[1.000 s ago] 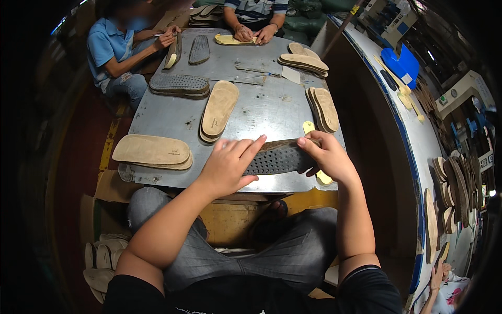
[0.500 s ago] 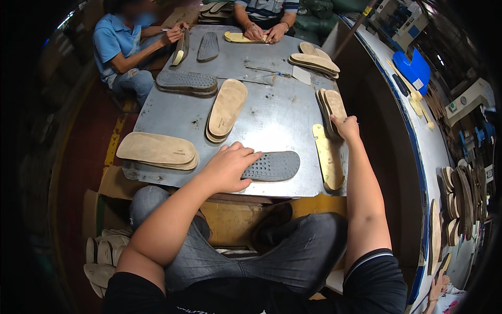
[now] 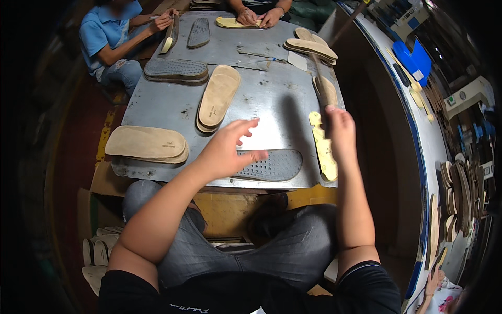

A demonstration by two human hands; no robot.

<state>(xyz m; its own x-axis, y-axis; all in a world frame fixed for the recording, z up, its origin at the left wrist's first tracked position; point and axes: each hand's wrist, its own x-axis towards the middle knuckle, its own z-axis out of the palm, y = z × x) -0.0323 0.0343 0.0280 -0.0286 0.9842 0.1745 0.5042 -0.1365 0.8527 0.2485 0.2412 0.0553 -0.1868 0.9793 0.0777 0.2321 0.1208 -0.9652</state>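
Note:
My right hand (image 3: 341, 133) grips an insole (image 3: 318, 73), raised on edge at the table's right side and smeared by motion. Behind it, another tan insole (image 3: 330, 92) lies near the table edge. A yellow sole-shaped template (image 3: 325, 154) with notches rests just below and left of that hand. My left hand (image 3: 226, 149), open with its fingers apart and curved, hovers over the heel-side end of a grey insole (image 3: 277, 164). That insole lies dimpled side up at the front edge; its left end is partly hidden by the hand.
Tan insole pairs (image 3: 218, 97) (image 3: 145, 141) lie left on the metal table (image 3: 266, 104). Grey insoles (image 3: 176, 69) and thin tools (image 3: 261, 56) are farther back. Two people work across the table, one holding a sole (image 3: 171, 34), the other over a yellow template (image 3: 230, 22). A shelf (image 3: 397, 125) runs along the right.
My right hand has lifted an insole off the stack at the right and tilted it on edge. The left hand has risen off the grey insole, its fingers opening. The view has shifted slightly.

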